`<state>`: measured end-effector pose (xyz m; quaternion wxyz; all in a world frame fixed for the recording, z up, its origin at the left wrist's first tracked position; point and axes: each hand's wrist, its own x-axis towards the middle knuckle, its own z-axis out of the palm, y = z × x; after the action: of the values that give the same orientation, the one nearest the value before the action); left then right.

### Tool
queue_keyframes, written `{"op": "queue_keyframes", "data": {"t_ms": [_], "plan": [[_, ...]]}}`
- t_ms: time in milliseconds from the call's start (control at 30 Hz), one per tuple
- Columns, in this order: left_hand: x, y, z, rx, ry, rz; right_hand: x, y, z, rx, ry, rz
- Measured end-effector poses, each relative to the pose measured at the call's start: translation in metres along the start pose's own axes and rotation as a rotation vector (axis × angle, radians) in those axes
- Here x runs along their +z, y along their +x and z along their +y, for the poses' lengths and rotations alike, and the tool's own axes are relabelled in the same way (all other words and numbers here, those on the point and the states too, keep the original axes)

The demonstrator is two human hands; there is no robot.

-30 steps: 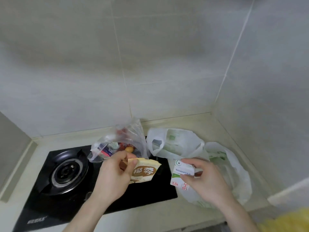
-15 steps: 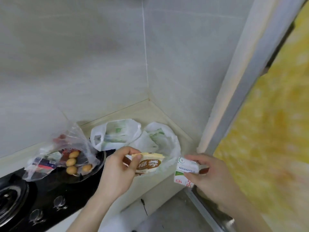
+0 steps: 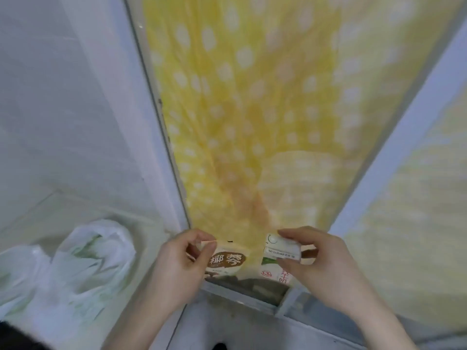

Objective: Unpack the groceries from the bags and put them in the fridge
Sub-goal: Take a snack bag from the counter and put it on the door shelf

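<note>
My left hand [image 3: 178,263] grips a cream and brown snack packet [image 3: 227,260] by its top edge, fingers pinched on it. A small white milk carton [image 3: 280,258] with green and red print sits in my right hand [image 3: 326,263], held by its top. Both items hang side by side at the bottom middle of the view, in front of a glass door. White plastic grocery bags [image 3: 83,263] lie on the counter at the lower left, apart from my hands. No fridge is in view.
A glass door with a grey frame [image 3: 161,137] fills the middle, with a yellow dotted curtain [image 3: 247,109] behind it. Its metal sill track [image 3: 242,296] runs below my hands. A white tiled wall [image 3: 63,109] stands on the left.
The view has swung right, away from the stove and counter toward the glass door. Both hands keep their items and now hold them in front of the door.
</note>
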<state>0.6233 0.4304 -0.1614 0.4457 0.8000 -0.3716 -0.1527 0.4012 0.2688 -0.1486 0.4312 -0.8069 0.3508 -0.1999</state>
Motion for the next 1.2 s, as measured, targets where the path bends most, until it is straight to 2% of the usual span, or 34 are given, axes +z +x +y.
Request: {"op": "queue_keyframes", "data": {"t_ms": [200,333,533,900,1033,1200], "plan": [[0.093,0.043,0.059,0.151,-0.057,-0.338,-0.071,-0.045,0.038,0.2,0.009,0.309],[0.157,0.066,0.108,0.357,-0.027,-0.59,-0.104,-0.086,0.051,0.367,-0.005,0.571],[0.219,0.076,0.181,0.619,-0.19,-0.906,-0.129,-0.146,0.043,0.551,-0.075,0.923],[0.298,0.007,0.28,0.833,-0.33,-1.27,-0.121,-0.26,0.001,0.799,-0.192,1.392],[0.316,-0.029,0.307,0.79,-0.41,-1.388,-0.127,-0.288,-0.004,0.837,-0.225,1.467],[0.344,-0.061,0.336,0.808,-0.444,-1.415,-0.153,-0.312,0.009,0.81,-0.232,1.521]]}}
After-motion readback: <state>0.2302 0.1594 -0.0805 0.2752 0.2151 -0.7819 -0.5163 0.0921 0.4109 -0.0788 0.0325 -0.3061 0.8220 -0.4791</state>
